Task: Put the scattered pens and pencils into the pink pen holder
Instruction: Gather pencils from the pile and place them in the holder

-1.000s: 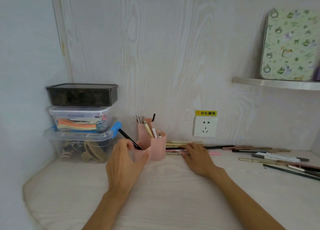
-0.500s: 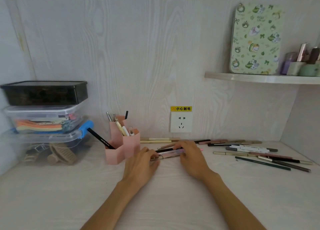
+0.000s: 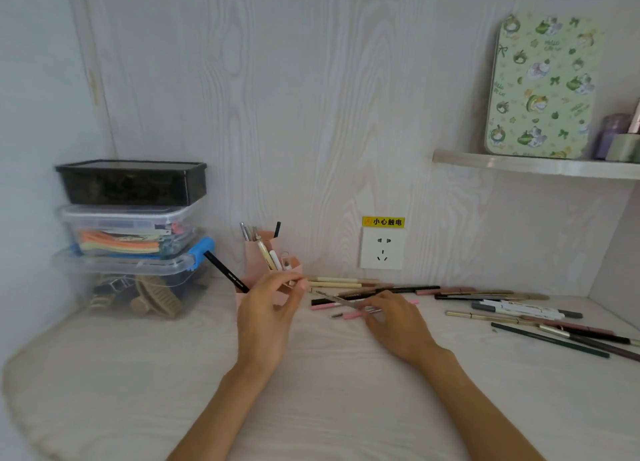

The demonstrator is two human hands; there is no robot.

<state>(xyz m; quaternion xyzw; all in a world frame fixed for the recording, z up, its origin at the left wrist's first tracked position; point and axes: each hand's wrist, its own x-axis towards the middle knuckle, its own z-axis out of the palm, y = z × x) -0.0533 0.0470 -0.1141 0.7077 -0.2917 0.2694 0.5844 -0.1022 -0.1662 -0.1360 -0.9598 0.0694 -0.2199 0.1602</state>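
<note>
The pink pen holder (image 3: 253, 256) stands by the back wall and holds several pens; a black pen (image 3: 225, 274) leans out of its low front cup. My left hand (image 3: 268, 316) is raised just in front of the holder with loosely bent fingers and nothing seen in them. My right hand (image 3: 393, 322) pinches a thin silver pen (image 3: 337, 299) that tilts up toward the left hand. Under it lie a pink pen (image 3: 323, 306) and a black one. Beige pens (image 3: 341, 281) lie along the wall. Several more pens (image 3: 519, 312) are scattered to the right.
Three stacked plastic storage boxes (image 3: 131, 232) stand at the left, close to the holder. A wall socket (image 3: 382, 250) sits behind the pens. A shelf (image 3: 533, 166) at the upper right carries a green patterned tin (image 3: 542, 89) and small jars. A side wall bounds the desk on the right.
My left hand has left the pens on the desk and risen in front of the holder. My right hand has lifted one silver pen off the pile.
</note>
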